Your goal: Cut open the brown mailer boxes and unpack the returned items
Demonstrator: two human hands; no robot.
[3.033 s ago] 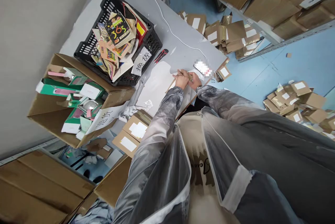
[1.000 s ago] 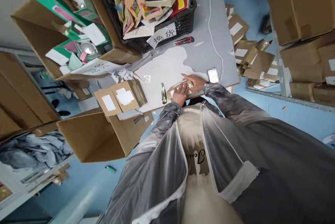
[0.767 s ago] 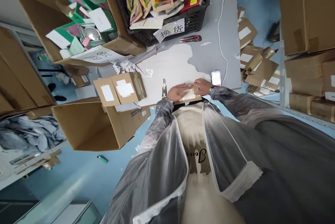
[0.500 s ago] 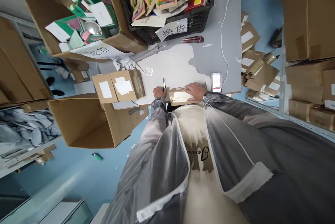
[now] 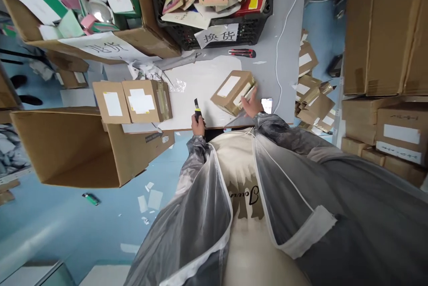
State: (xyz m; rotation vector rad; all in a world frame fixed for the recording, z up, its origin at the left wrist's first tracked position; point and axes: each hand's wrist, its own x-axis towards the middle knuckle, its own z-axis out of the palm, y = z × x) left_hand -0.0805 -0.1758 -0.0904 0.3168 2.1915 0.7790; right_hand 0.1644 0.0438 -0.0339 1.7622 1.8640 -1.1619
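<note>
My left hand (image 5: pixel 198 126) is closed around a utility knife (image 5: pixel 197 109) with a black and yellow handle, held near the table's front edge and pointing away from me. A small cardboard box (image 5: pixel 232 91) with a white label on top sits turned at an angle on the white surface. Clear tape shows along its side facing my right. My right hand (image 5: pixel 252 104) grips that taped side, thumb and fingers against it. A gap of table separates the knife from the box. Just right of my right hand lies a phone (image 5: pixel 266 105) with a lit screen.
Two labelled cardboard boxes (image 5: pixel 140 102) stand at the table's left. Behind are a large carton (image 5: pixel 147 38) of green and white boxes, a black crate (image 5: pixel 247 31) of books, and a red-black cutter (image 5: pixel 242 53). An open carton (image 5: pixel 123 156) stands below left; a white cable (image 5: pixel 278 54) runs at right.
The cardboard box has moved away from the front edge and turned, its labelled top now showing. My right hand shifted to its right side. The knife in my left hand moved slightly left.
</note>
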